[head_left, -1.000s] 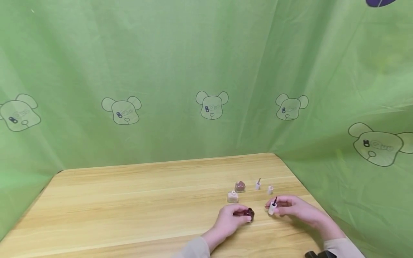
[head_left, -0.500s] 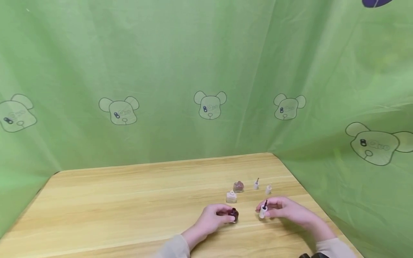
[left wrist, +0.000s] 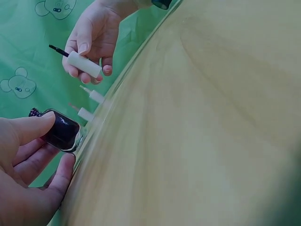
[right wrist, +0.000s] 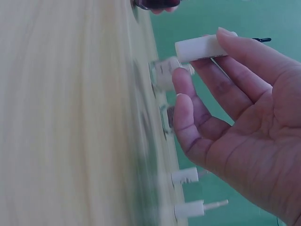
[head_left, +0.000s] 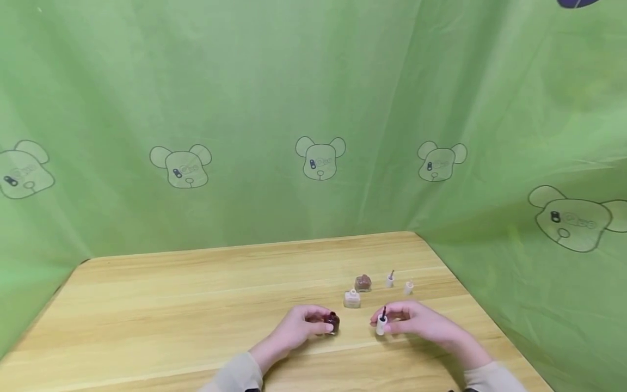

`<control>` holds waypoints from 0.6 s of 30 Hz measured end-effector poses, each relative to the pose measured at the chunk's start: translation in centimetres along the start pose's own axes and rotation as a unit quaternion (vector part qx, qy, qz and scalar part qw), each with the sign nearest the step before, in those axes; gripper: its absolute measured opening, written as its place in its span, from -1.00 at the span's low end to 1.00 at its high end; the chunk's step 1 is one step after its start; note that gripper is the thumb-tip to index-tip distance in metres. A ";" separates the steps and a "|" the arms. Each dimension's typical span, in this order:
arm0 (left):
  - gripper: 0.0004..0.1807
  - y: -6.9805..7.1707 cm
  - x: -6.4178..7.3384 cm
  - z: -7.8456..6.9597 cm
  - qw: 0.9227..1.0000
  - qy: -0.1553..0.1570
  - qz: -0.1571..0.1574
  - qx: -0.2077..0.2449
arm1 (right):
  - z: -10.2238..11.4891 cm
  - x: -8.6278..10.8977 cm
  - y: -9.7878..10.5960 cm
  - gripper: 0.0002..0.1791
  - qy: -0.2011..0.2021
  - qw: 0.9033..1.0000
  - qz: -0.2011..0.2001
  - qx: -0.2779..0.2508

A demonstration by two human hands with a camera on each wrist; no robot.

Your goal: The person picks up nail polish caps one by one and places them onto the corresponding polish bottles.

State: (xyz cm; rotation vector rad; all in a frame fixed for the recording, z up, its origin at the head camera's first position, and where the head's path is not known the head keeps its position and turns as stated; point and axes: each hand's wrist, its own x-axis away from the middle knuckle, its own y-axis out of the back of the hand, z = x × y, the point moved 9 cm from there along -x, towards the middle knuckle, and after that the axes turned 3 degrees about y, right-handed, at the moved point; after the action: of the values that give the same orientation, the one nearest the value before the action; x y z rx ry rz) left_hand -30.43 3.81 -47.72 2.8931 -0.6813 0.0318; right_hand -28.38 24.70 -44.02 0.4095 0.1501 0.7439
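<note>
My left hand (head_left: 300,326) pinches an uncapped dark red nail polish bottle (left wrist: 62,132) between thumb and fingers, low over the table. To its right, my right hand (head_left: 410,320) holds a white nail polish cap (right wrist: 200,48) by thumb and fingers, its dark brush (head_left: 384,311) pointing up. A gap separates bottle and cap. Behind the hands stand an open pale pink bottle (head_left: 352,299) and an open mauve bottle (head_left: 363,282). Two more white caps, one with a mauve brush (head_left: 389,280) and one with a pale brush (head_left: 409,288), stand brush-up at the right.
The wooden table (head_left: 196,305) stretches far to the left of the hands. A green curtain (head_left: 245,109) printed with bear heads encloses its back and sides. The standing bottles and caps lie just beyond the right hand.
Both hands have moved left across the table, carrying the dark bottle and its brush cap. The left hand moved farther, so the gap between them is wider. The other bottles and caps stayed put.
</note>
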 end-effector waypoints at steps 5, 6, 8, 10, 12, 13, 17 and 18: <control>-0.68 1.2 0.6 0.1 1.000 0.000 -0.004 -0.003 | 0.9 -1.1 -1.1 -0.71 0.003 1.000 0.007 -0.002; -0.68 1.4 0.7 0.1 1.000 -0.001 -0.004 -0.003 | 1.0 -1.4 -1.4 -0.71 0.002 1.000 0.009 -0.002; -0.67 2.0 0.9 0.2 1.000 -0.001 -0.004 -0.003 | 1.2 -1.9 -1.9 -0.71 0.001 1.000 0.012 0.001; -0.66 2.5 1.1 0.3 1.000 0.001 -0.006 -0.006 | 1.4 -2.5 -2.4 -0.71 0.000 1.000 0.016 0.001; -0.65 3.2 1.4 0.5 1.000 0.007 -0.009 -0.008 | 1.5 -3.2 -2.9 -0.71 -0.001 1.000 0.020 0.001; -0.64 3.5 1.5 0.6 1.000 0.009 -0.011 -0.011 | 1.5 -3.6 -3.2 -0.71 0.000 1.000 0.023 0.000; -0.62 4.9 2.0 0.8 1.000 0.010 -0.016 -0.019 | 2.1 -5.1 -4.4 -0.71 0.011 0.999 0.035 0.004; -0.62 5.2 2.1 0.8 1.000 0.010 -0.017 -0.020 | 2.2 -5.5 -4.6 -0.71 0.013 0.999 0.037 0.007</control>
State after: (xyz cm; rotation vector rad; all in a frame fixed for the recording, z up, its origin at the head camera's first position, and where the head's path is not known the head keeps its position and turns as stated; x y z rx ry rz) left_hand -30.84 -1.83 -47.54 2.8612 -0.6211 0.0411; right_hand -28.87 17.19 -43.97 0.4205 0.1648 0.8226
